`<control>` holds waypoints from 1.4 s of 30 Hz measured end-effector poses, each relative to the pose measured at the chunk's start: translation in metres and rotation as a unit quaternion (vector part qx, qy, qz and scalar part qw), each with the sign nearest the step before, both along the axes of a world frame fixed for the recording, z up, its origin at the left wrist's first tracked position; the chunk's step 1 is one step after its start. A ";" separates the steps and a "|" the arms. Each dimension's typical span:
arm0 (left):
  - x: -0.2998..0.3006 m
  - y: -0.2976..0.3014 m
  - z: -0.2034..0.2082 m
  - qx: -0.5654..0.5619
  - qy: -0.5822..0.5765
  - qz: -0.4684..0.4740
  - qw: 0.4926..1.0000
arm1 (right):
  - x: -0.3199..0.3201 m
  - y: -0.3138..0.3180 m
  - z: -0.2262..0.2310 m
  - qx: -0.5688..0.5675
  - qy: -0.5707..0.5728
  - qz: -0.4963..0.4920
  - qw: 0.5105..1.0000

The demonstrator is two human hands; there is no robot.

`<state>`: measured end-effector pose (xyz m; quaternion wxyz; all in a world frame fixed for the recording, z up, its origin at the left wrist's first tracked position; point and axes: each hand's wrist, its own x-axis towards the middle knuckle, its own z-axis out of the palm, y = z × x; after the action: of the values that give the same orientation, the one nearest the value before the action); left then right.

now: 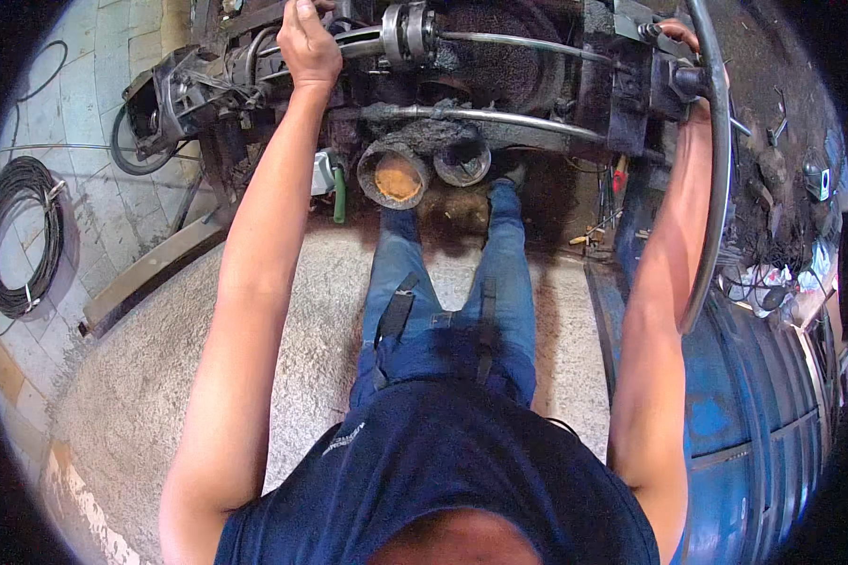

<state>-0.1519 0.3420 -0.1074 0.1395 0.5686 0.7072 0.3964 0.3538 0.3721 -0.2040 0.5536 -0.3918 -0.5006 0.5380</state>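
Note:
In front of me stands a greasy dark machine (528, 71) with bright metal rods (528, 45) running left to right. My left hand (309, 49) is closed at its left part, above the rods; whatever lies in its fingers is hidden. My right hand (680, 36) curls at the right end, beside a dark metal block (667, 89). A large handwheel (719, 179) passes in front of that hand and its wrist, so what it grips is covered. Below the rods hang two round tube ends: one (393, 177) shows orange-brown material inside, the other (464, 162) is dark.
On the left tiled floor lies a coiled black cable (24, 235), with a metal beam (151, 273) nearer the machine. A green-handled object (339, 193) sits below the machine. To the right are a blue ribbed barrel (744, 424), loose wires and plastic bags (773, 287).

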 end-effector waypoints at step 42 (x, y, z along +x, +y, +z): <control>0.002 0.000 0.004 -0.019 -0.061 -0.093 0.994 | -0.055 0.014 0.050 0.034 -0.036 0.107 0.993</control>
<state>-0.1499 0.3423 -0.1037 0.2299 0.6034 0.6491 0.4022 0.2990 0.3861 -0.1538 0.4879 -0.3361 -0.5772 0.5620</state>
